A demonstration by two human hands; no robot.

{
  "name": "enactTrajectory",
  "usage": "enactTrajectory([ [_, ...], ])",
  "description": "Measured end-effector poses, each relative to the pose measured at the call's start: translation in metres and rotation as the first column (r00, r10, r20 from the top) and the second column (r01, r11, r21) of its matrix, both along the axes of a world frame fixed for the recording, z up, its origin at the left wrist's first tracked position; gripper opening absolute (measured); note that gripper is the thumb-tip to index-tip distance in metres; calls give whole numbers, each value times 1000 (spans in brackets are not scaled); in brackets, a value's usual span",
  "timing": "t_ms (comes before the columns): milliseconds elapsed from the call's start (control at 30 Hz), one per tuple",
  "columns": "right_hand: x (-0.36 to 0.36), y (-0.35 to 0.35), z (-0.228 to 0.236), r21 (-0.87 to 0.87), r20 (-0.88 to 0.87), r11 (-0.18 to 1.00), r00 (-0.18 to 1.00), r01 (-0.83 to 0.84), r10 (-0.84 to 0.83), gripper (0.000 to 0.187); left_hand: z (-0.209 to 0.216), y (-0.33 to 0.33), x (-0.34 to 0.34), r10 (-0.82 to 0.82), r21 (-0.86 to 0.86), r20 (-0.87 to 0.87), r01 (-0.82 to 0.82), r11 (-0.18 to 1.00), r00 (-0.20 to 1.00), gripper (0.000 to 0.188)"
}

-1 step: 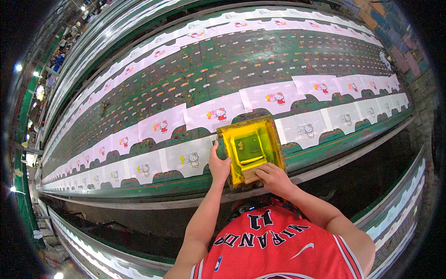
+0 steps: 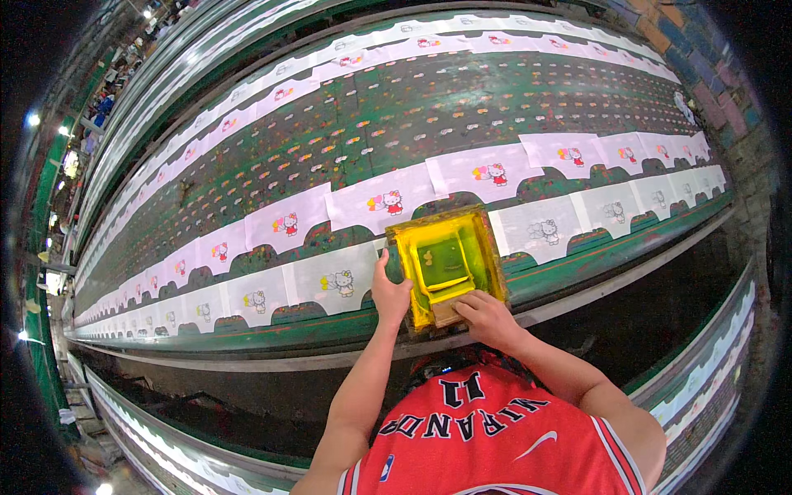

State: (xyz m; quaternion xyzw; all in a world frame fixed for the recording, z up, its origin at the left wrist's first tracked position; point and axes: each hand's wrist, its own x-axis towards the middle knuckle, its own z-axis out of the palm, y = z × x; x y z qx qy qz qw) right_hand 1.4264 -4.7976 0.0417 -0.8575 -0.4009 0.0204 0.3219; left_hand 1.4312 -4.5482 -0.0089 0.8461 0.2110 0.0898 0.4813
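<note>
A screen printing frame with yellow ink on its mesh lies over the near row of fabric pieces, covering what is beneath it. My left hand grips its left side, the thumb lying over the rim. My right hand is closed on a brown squeegee at the near end of the frame, on the inked area. Left of the frame, a white fabric piece bears a cartoon cat with yellow balloons. To the right, another white piece shows only a grey outlined figure.
The long green printing table carries several rows of printed pieces, including a pinkish row with red-dressed figures just behind the frame. A pale rail runs along its near edge. More tables stand at the far left and lower right.
</note>
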Motion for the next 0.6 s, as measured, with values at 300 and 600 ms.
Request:
enactTrajectory([
  [300,113,61,-3,-91,-6,996,1000,19,-19,32,-8,8,7,-45,21,24,44,999,999,83],
  [600,80,43,-19,-24,23,996,996,85,-85,28,-6,3,5,-10,13,12,10,1000,1000,80],
])
